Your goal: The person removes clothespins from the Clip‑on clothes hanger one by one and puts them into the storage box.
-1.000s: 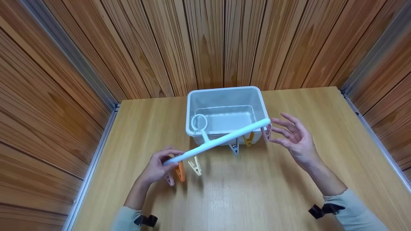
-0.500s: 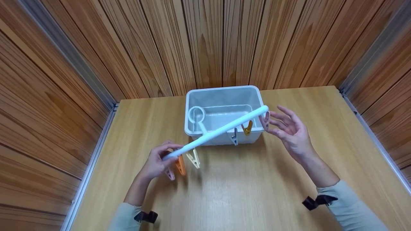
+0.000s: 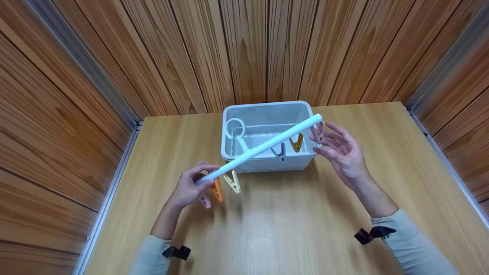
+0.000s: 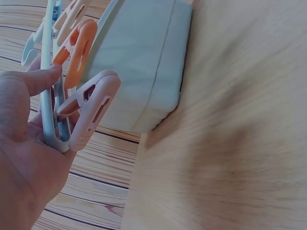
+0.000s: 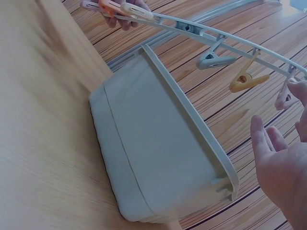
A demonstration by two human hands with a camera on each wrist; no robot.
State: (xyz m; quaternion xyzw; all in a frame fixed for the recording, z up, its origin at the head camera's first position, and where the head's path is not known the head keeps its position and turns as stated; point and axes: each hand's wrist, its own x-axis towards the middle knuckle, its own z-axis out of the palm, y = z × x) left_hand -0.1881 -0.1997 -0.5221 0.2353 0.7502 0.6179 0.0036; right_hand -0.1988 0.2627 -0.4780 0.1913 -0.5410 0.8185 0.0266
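A light blue clip hanger (image 3: 267,144) slants in the air across the front of the basket, its ring hook (image 3: 235,119) showing over the basket. My left hand (image 3: 187,188) pinches its lower left end between thumb and fingers. From the bar hang a pink clip (image 4: 98,110), an orange clip (image 3: 217,190) and a cream clip (image 3: 233,183) on the left. Further right are a grey-blue clip (image 3: 281,153), a mustard clip (image 3: 297,143) and another pink clip (image 3: 319,133). My right hand (image 3: 345,158), fingers loosely spread, is right at that last clip, a fingertip overlapping it.
A pale grey plastic basket (image 3: 273,165) stands on the wooden table (image 3: 267,229), near its back edge. Wood-panelled walls (image 3: 252,49) with metal corner posts enclose the table at the back and sides. Black straps (image 3: 376,233) circle both sleeves.
The hanger has risen and shifted away from the person, its right end tilting higher. Both hands have gone along with it, and the right fingers have drawn closer round the pink clip.
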